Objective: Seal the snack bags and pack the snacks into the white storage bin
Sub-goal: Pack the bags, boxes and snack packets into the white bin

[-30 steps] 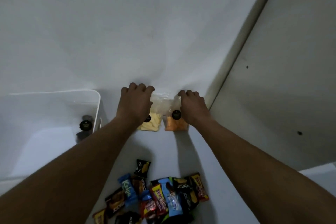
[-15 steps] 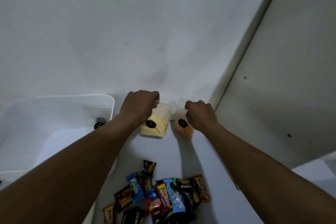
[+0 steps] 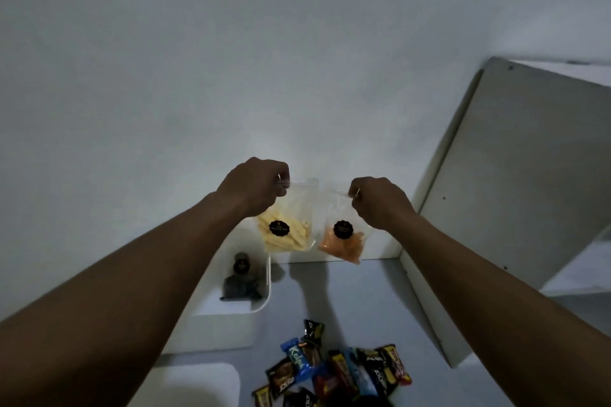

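White rectangular plastic storage bin point(image 3: 224, 330) stands on the grey desk point(image 3: 363, 301) at 7 o'clock of frame centre. One clear bag of dark snack point(image 3: 240, 281) lies inside it. Left hand point(image 3: 256, 187): grip clamped on the top edge of the clear plastic bag of yellow sticks point(image 3: 287, 231), raised off the desk. Right hand point(image 3: 380, 201): grip clamped on the top edge of the clear plastic bag of orange snack point(image 3: 344, 241), hanging at 3 o'clock of the yellow bag. Coloured wrapped snacks point(image 3: 340, 370) lie heaped at 6 o'clock.
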Motion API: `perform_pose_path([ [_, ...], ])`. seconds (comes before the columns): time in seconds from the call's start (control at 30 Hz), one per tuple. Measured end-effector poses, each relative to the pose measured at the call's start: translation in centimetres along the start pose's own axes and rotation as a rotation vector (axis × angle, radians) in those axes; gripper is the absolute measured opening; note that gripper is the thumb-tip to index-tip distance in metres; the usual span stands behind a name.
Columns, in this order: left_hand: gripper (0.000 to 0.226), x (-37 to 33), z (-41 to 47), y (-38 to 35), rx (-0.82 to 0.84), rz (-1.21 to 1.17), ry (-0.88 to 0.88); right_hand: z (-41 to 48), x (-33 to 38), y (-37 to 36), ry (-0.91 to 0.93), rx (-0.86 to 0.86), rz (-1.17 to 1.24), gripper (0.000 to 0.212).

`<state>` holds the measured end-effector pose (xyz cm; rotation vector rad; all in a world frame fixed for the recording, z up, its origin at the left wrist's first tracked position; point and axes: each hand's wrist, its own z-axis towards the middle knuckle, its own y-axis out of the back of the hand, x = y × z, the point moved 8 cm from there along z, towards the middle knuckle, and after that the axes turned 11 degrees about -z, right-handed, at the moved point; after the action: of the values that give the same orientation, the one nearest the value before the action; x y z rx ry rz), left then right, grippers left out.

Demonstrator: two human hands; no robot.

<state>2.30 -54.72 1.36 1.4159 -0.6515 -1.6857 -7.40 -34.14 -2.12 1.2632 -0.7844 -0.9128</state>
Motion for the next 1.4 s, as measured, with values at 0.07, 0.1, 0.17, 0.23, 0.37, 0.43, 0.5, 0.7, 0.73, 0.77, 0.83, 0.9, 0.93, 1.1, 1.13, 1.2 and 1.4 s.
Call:
perform_pose_path([
  [0.07, 0.011, 0.9, -1.2, 2.3, 0.003, 0.019, 0.004, -0.2, 2.5, 1.5, 0.019, -0.028, 0.028, 0.02],
  [0.1, 0.012, 1.5, -1.8, 3.2, 0.0, 0.027, 0.009, -0.2, 3.7, 2.0, 0.028, -0.041, 0.044, 0.02],
  [0.17, 0.013, 3.1, -3.1, 4.9, -0.01, 0.034, 0.028, -0.4, 6.3, 2.6, 0.044, -0.062, 0.08, 0.022],
  [0.23, 0.013, 4.9, -4.6, 6.2, -0.013, 0.038, 0.05, -0.4, 8.8, 2.8, 0.056, -0.076, 0.115, 0.023],
  [0.37, 0.012, 9.1, -7.1, 7.7, -0.011, 0.044, 0.104, -0.4, 13.7, 2.4, 0.096, -0.085, 0.157, 0.026],
  [0.43, 0.012, 11.1, -8.1, 8.0, -0.014, 0.033, 0.134, -0.2, 15.9, 1.8, 0.124, -0.078, 0.171, 0.026],
  [0.5, 0.014, 13.1, -8.9, 7.9, -0.018, 0.011, 0.157, 0.0, 18.0, 0.7, 0.144, -0.056, 0.183, 0.026],
  [0.7, 0.016, 17.8, -10.8, 4.8, 0.042, -0.023, 0.187, 0.7, 22.5, -4.4, 0.204, 0.012, 0.179, 0.024],
  [0.73, 0.016, 18.5, -11.1, 4.2, 0.056, -0.034, 0.194, 0.7, 23.1, -5.7, 0.217, 0.032, 0.172, 0.023],
  [0.77, 0.016, 19.2, -11.3, 3.5, 0.068, -0.043, 0.2, 0.7, 23.6, -7.0, 0.227, 0.057, 0.164, 0.022],
  [0.83, 0.016, 20.3, -11.6, 2.3, 0.086, -0.053, 0.203, 0.7, 24.1, -9.7, 0.234, 0.121, 0.15, 0.024],
  [0.9, 0.016, 21.0, -11.9, 1.1, 0.108, -0.061, 0.204, 0.6, 24.3, -12.1, 0.233, 0.179, 0.123, 0.026],
  [0.93, 0.015, 21.2, -12.0, 0.5, 0.121, -0.067, 0.209, 0.5, 24.4, -13.1, 0.24, 0.197, 0.103, 0.026],
  [1.1, 0.012, 22.0, -11.8, -2.2, 0.155, -0.138, 0.229, 0.8, 24.7, -16.8, 0.281, 0.279, -0.012, 0.021],
  [1.13, 0.012, 21.9, -11.7, -2.7, 0.159, -0.152, 0.225, 1.0, 24.7, -17.2, 0.282, 0.288, -0.027, 0.02],
  [1.2, 0.013, 21.7, -11.2, -4.0, 0.17, -0.15, 0.21, 1.6, 24.7, -17.6, 0.296, 0.298, -0.042, 0.017],
  [1.4, 0.01, 21.0, -9.6, -8.1, 0.224, -0.141, 0.192, 3.7, 24.9, -17.6, 0.362, 0.308, -0.076, 0.009],
])
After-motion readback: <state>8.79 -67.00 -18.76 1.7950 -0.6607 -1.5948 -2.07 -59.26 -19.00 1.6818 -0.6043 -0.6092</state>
